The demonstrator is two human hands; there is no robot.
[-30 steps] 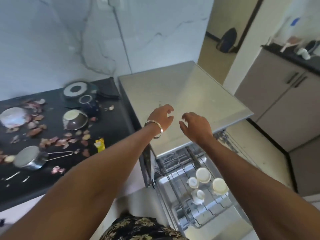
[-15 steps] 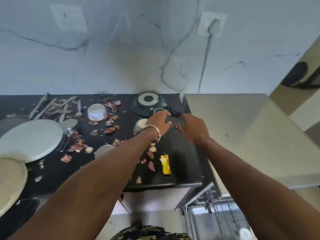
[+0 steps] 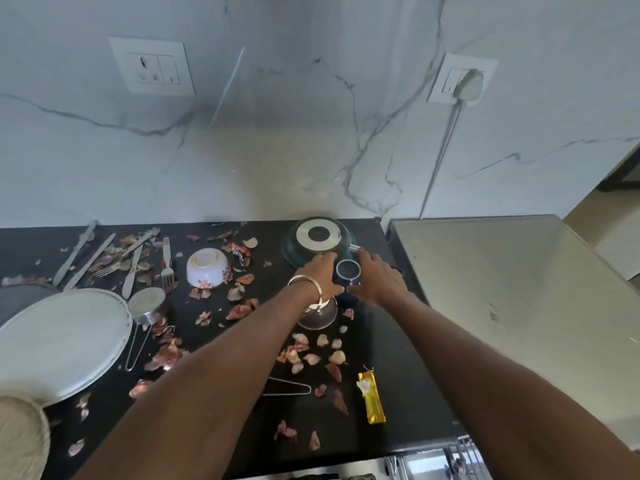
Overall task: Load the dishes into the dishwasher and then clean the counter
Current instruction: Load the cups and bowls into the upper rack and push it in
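A small dark blue cup (image 3: 348, 270) stands upside down on the black counter (image 3: 398, 358), just in front of an upturned dark pan (image 3: 317, 241). My left hand (image 3: 320, 276) curls round the cup's left side and my right hand (image 3: 377, 278) round its right side, thumbs meeting at its front. A dark bowl (image 3: 320, 316) lies upside down under my left wrist. Further left are a white floral bowl (image 3: 207, 268), a small steel saucepan (image 3: 147, 303), a large white plate (image 3: 59, 341) and loose cutlery (image 3: 131, 261).
Onion peels (image 3: 304, 353) and a yellow wrapper (image 3: 372, 398) litter the counter. The dishwasher's steel top (image 3: 502, 289) adjoins the counter on the right, and its pulled-out rack (image 3: 453, 462) shows at the bottom right. A beige plate (image 3: 17, 441) sits at the bottom left.
My view swung left from the dishwasher rack to the counter. Both hands reached from above the dishwasher top to the blue cup and closed round it.
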